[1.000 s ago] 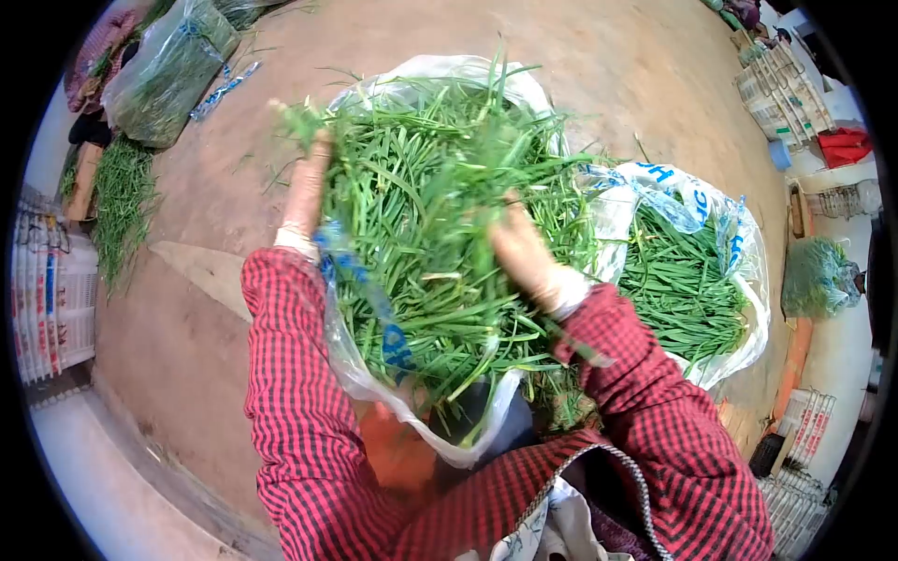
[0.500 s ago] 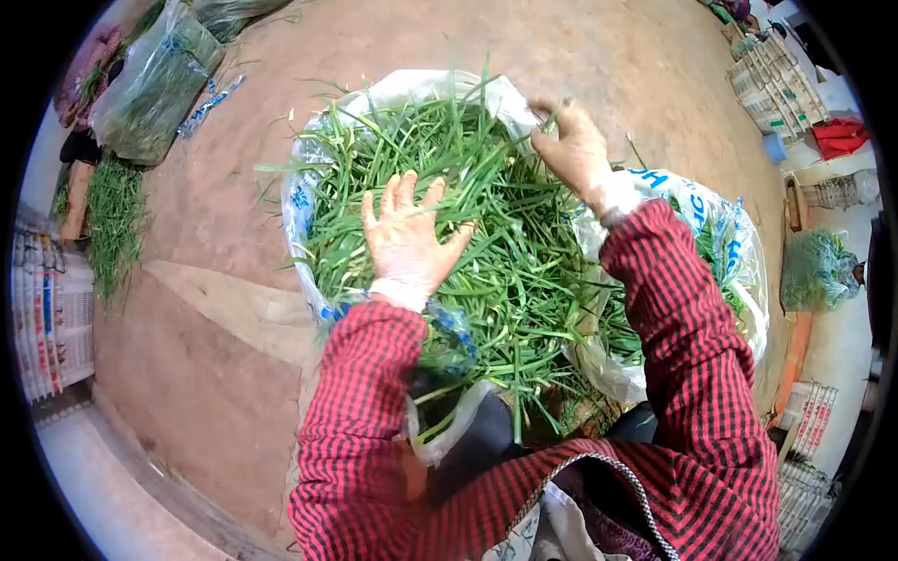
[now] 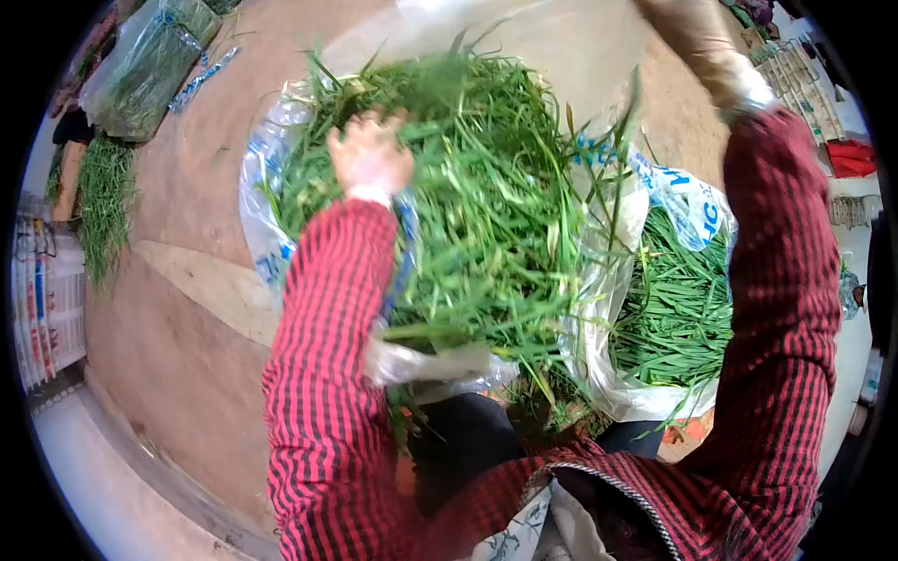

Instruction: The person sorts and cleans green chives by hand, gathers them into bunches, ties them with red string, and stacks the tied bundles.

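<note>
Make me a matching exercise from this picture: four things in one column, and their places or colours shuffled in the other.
Things:
1. Left hand
2. Right hand
3. Sleeves
4. Bag lettering

Places and colours:
A. Blue
B. At the picture's top edge
C. Red and black checks
D. Over the big heap of greens, fingers spread

Right pairs: 1-D, 2-B, 3-C, 4-A

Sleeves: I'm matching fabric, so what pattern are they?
The sleeves are red and black checked, clearest in the head view.
</note>
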Tool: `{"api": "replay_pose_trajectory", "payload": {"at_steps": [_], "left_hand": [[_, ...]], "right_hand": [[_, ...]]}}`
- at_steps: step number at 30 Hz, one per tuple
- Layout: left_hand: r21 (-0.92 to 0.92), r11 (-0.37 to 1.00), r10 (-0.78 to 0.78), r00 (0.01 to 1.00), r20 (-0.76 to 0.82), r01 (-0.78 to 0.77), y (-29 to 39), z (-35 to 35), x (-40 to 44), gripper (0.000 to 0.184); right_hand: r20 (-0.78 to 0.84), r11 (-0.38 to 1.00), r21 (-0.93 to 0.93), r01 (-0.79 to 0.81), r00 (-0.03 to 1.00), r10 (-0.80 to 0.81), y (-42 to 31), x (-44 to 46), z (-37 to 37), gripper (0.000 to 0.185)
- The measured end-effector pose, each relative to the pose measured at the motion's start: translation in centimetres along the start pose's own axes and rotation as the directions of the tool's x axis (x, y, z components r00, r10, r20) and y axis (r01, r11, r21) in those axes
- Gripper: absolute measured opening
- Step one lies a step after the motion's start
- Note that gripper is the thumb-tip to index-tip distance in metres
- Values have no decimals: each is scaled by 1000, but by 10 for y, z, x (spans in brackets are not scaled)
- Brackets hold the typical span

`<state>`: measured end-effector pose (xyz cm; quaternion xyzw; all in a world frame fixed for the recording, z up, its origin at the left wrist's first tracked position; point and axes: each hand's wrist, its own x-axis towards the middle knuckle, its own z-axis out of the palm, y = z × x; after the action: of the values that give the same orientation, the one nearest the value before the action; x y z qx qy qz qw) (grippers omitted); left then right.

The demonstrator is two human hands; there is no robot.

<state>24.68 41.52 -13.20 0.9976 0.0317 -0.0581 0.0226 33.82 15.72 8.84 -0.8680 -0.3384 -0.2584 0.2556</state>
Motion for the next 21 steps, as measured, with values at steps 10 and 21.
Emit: {"api": "replay_pose_trajectory", "payload": {"at_steps": [10, 21], "left_hand": [[-122, 989, -106, 981, -161, 87, -35, 26, 21, 54], [-819, 517, 21, 960, -279, -250, -84, -15, 19, 60]], "right_hand": [[424, 928, 183, -326, 877, 225, -101, -195, -32, 73], [410, 572, -403, -715, 418, 811, -148, -461, -192, 44]]}}
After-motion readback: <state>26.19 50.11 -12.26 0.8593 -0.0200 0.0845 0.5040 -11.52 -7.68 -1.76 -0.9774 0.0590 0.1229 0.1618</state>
